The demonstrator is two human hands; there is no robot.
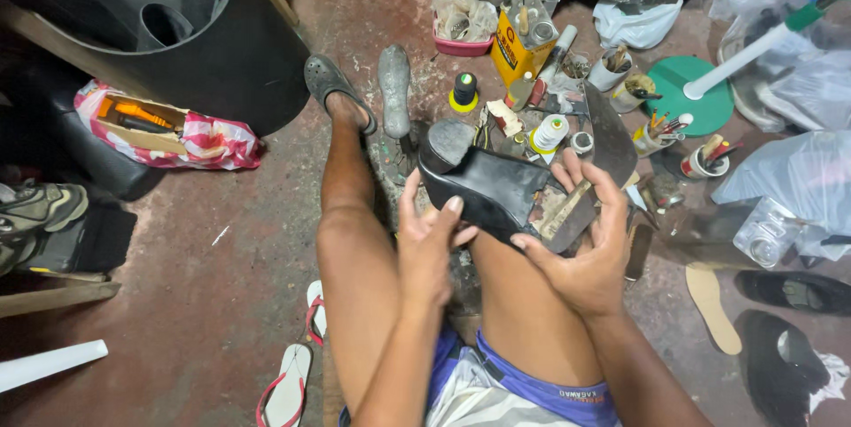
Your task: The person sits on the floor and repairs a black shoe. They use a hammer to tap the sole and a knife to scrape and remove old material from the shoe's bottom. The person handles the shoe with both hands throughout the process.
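Note:
A black heeled shoe (487, 186) lies sole-up across my right knee, its heel pointing away from me. My left hand (428, 236) presses against its near side with fingers spread on the black upper. My right hand (581, 245) grips the toe end, where a wooden block (567, 214) sticks out by the sole. A broad metal blade (610, 136) stands just beyond my right fingers. My left foot wears a dark sandal (330, 86).
Several glue pots, thread spools, cans and a yellow tin (514, 47) crowd the floor ahead. A metal shoe last (394, 90) stands upright there. Black cylinders (177, 28) at left, plastic bags right, a tan insole (712, 305), black shoes (780, 365) and flip-flops (288, 383).

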